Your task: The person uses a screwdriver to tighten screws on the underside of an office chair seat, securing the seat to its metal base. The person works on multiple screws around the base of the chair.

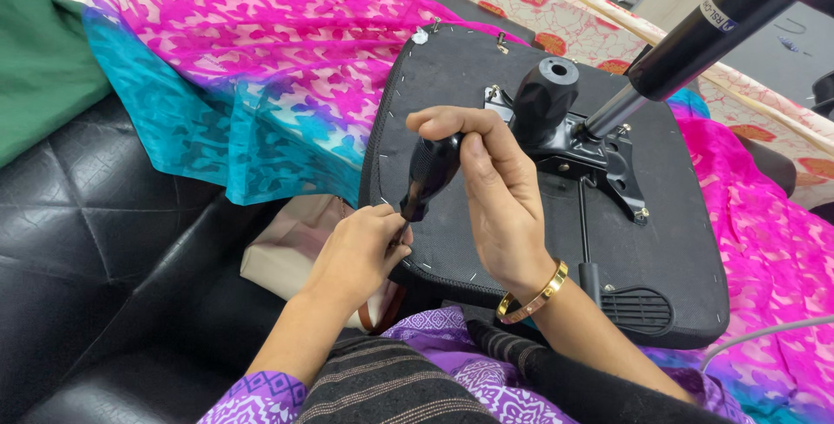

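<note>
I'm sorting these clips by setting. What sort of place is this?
Probably a living room or small home workshop: an upturned office chair seat rests on a black quilted sofa draped with bright pink and blue fabric, not a workbench.

Black quilted leather sofa (pixel 95 241) at the left and lower left. Green cloth (pixel 39 59) lying over its far corner. Bright pink cloth with a white leaf pattern (pixel 261 33) spread across the back, shading into a turquoise band (pixel 191 142) along the near edge. Cream cloth with orange flower motifs (pixel 556 11) stretched behind, top right. Beige bag (pixel 287 255) tucked against the sofa under the turquoise edge. Thin grey cable (pixel 764 333) trailing over more pink fabric at the lower right. Grey floor (pixel 782 59) showing in the far right corner.
</note>
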